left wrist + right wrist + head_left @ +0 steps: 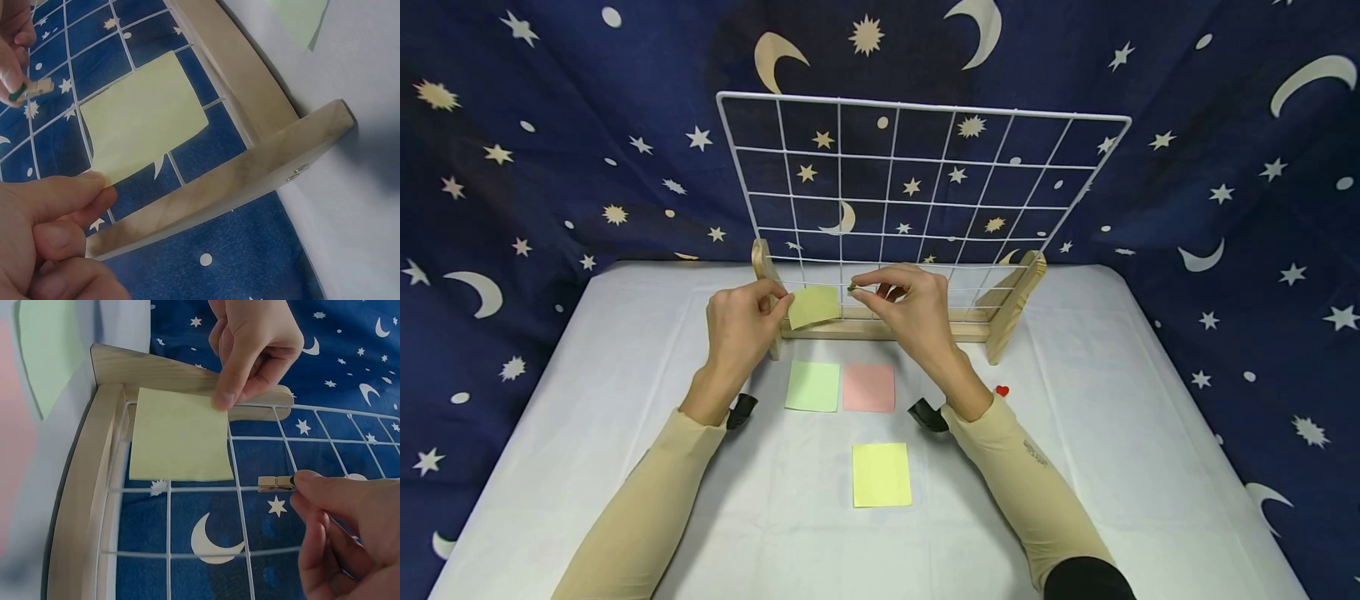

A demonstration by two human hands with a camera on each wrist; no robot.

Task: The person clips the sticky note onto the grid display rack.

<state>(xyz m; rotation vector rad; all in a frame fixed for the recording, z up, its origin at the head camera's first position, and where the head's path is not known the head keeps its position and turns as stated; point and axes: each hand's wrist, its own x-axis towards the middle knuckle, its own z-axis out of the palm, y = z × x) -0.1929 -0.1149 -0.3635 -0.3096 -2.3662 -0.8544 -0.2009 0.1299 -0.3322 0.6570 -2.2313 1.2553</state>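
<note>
My left hand (737, 325) pinches a corner of a yellow sticky note (814, 307) between thumb and finger. The note lies against the lower left of the white wire grid (240, 528). Between its thumb and fingertip my right hand (913, 304) pinches a small wooden clothespin (275, 482), just right of the note and apart from it. In the left wrist view the clothespin (39, 89) shows a green part by the fingertips. The grid stands in a wooden frame (880, 331) with an upright at each end.
On the white table (625, 467) in front of the frame lie a green sticky note (812, 387), a pink one (869, 388) and, closer to me, another yellow one (882, 475). A small red heart (1002, 390) is beside my right wrist. Dark star-patterned cloth (647, 75) hangs behind.
</note>
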